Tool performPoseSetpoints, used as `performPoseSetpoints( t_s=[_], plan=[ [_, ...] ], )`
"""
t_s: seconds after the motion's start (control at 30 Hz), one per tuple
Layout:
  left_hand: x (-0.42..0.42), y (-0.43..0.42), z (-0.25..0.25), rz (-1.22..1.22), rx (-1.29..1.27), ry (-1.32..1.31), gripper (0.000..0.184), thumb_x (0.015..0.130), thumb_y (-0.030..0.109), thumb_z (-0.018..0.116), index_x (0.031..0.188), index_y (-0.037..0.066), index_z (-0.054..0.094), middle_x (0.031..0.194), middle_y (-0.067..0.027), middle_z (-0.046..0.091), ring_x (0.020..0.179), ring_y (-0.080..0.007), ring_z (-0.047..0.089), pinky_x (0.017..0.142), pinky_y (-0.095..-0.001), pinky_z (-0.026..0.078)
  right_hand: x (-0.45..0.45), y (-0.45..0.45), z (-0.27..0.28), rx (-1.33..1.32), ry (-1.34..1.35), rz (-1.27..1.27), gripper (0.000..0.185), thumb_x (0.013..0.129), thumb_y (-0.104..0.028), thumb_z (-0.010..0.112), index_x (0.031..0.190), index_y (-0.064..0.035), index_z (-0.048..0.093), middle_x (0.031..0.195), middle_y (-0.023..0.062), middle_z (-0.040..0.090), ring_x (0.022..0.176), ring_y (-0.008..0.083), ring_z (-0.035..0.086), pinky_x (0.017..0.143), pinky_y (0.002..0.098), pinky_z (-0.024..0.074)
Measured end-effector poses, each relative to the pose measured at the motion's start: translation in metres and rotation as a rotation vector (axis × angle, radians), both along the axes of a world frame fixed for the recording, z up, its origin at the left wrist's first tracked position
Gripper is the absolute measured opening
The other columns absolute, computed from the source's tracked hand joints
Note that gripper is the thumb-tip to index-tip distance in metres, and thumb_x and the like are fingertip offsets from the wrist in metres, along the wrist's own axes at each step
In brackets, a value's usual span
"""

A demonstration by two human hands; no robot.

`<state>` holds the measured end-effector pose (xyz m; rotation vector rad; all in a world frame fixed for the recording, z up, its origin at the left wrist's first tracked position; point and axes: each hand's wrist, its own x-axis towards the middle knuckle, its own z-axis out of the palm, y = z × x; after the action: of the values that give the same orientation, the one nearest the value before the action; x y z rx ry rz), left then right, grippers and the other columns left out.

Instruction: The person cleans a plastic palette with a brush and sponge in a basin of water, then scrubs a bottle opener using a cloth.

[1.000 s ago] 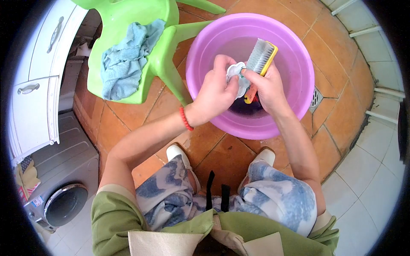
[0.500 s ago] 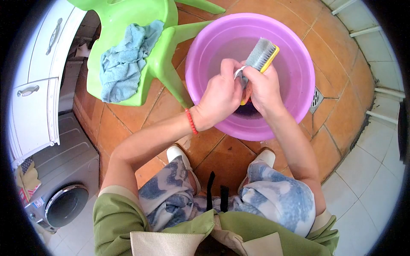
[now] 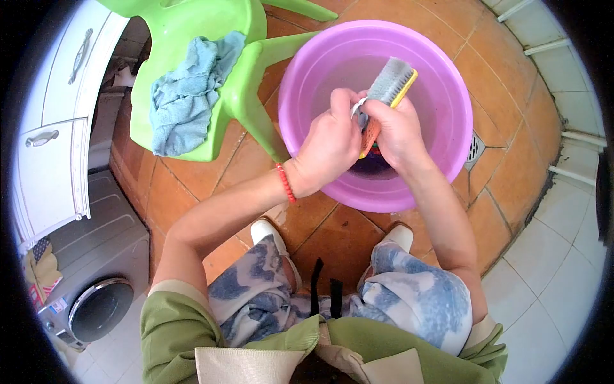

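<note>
Off to the far left stands the green chair [image 3: 248, 73], a crumpled blue cloth [image 3: 192, 93] on its seat. Right of it sits the purple basin [image 3: 384, 202], something dark lying inside. Both forearms reach out over its near side, the left slanting far and right from a bent elbow, the right angling inward. The left hand [image 3: 329, 144] curls, knuckles up, its fingers pinching a small white piece [image 3: 358, 106]. The right hand [image 3: 399, 134] wraps its fingers round the brush [image 3: 391, 83], tilted over the basin, bristled end far and right.
</note>
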<state>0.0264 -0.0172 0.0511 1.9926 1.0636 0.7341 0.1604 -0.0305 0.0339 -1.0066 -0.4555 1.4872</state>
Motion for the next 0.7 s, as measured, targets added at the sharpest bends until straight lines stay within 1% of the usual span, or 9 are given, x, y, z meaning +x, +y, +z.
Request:
performPoseSetpoints(
  t_s=[0.17,0.2,0.23,0.33,0.37,0.47,0.5,0.6,0.7],
  plan=[
    [-0.007,0.013,-0.026,0.082,-0.167,0.019,0.026,0.085,0.001,0.052,0.109,0.000,0.042,0.087,-0.0214,0.061,0.080,-0.0328,0.065,0.067,-0.0403,0.050,0.009,0.012,-0.027,-0.050,-0.140,0.065,0.015,0.074,0.003,0.058,0.088,-0.0021,0.055,0.078,0.0061,0.059,0.066,0.0157,0.059,0.059,0.0309,0.0484],
    [-0.008,0.019,-0.032,0.102,-0.173,0.001,0.025,0.085,0.002,0.053,0.108,0.000,0.043,0.088,-0.0208,0.062,0.082,-0.0309,0.065,0.069,-0.0396,0.050,0.018,0.017,-0.046,-0.030,-0.161,0.086,0.021,0.074,0.001,0.059,0.094,0.0009,0.053,0.078,0.0083,0.060,0.070,0.0166,0.061,0.061,0.0317,0.0506],
    [-0.008,0.022,-0.033,0.131,-0.300,0.038,0.025,0.086,0.003,0.052,0.111,0.000,0.048,0.097,-0.0166,0.063,0.091,-0.0250,0.063,0.076,-0.0363,0.051,0.026,0.021,-0.047,-0.126,-0.448,0.101,0.028,0.075,-0.003,0.060,0.101,0.0028,0.050,0.081,0.0123,0.061,0.073,0.0212,0.063,0.064,0.0337,0.0520],
    [-0.010,0.028,-0.059,0.199,-0.774,-0.201,0.028,0.089,0.001,0.050,0.117,0.001,0.049,0.103,-0.0131,0.062,0.094,-0.0241,0.063,0.078,-0.0360,0.053,0.050,0.034,-0.051,-0.297,-1.288,0.166,0.057,0.078,-0.012,0.062,0.124,0.0069,0.034,0.091,0.0257,0.061,0.087,0.0382,0.065,0.080,0.0433,0.0522],
    [-0.012,0.031,-0.065,0.256,-0.950,-0.284,0.029,0.092,0.002,0.045,0.120,0.002,0.050,0.109,-0.0116,0.061,0.097,-0.0251,0.062,0.081,-0.0382,0.054,0.059,0.035,-0.076,-0.258,-1.540,0.136,0.071,0.083,-0.023,0.061,0.136,0.0030,0.024,0.099,0.0315,0.059,0.095,0.0448,0.060,0.088,0.0477,0.0474],
    [-0.011,0.043,-0.066,0.328,-1.175,-0.318,0.028,0.093,0.004,0.042,0.120,0.002,0.050,0.111,-0.0125,0.060,0.098,-0.0262,0.062,0.081,-0.0415,0.055,0.059,0.027,-0.091,-0.335,-1.651,0.432,0.067,0.089,-0.035,0.052,0.141,-0.0023,0.025,0.101,0.0308,0.060,0.100,0.0432,0.059,0.091,0.0481,0.0451],
    [-0.009,0.043,-0.062,0.348,-1.171,-0.318,0.029,0.093,0.002,0.040,0.120,0.001,0.050,0.110,-0.0132,0.061,0.100,-0.0266,0.061,0.084,-0.0409,0.054,0.063,0.032,-0.098,-0.226,-1.511,0.672,0.059,0.094,-0.041,0.040,0.140,-0.0050,0.034,0.104,0.0297,0.060,0.099,0.0427,0.059,0.090,0.0485,0.0452],
    [-0.013,0.050,-0.079,0.299,-1.237,-0.402,0.031,0.088,-0.005,0.039,0.116,0.000,0.051,0.108,-0.0128,0.060,0.094,-0.0259,0.063,0.080,-0.0388,0.054,0.023,0.005,-0.059,0.121,-1.513,0.493,0.052,0.097,-0.038,0.035,0.137,-0.0046,0.039,0.104,0.0289,0.059,0.095,0.0427,0.060,0.086,0.0498,0.0468],
    [-0.012,0.044,-0.063,0.298,-1.222,-0.488,0.033,0.087,-0.007,0.039,0.118,-0.003,0.050,0.110,-0.0147,0.059,0.100,-0.0262,0.062,0.085,-0.0395,0.052,-0.001,-0.007,-0.050,0.078,-1.541,0.514,0.051,0.097,-0.036,0.040,0.139,-0.0065,0.037,0.098,0.0256,0.058,0.085,0.0406,0.062,0.080,0.0483,0.0499]
  ],
)
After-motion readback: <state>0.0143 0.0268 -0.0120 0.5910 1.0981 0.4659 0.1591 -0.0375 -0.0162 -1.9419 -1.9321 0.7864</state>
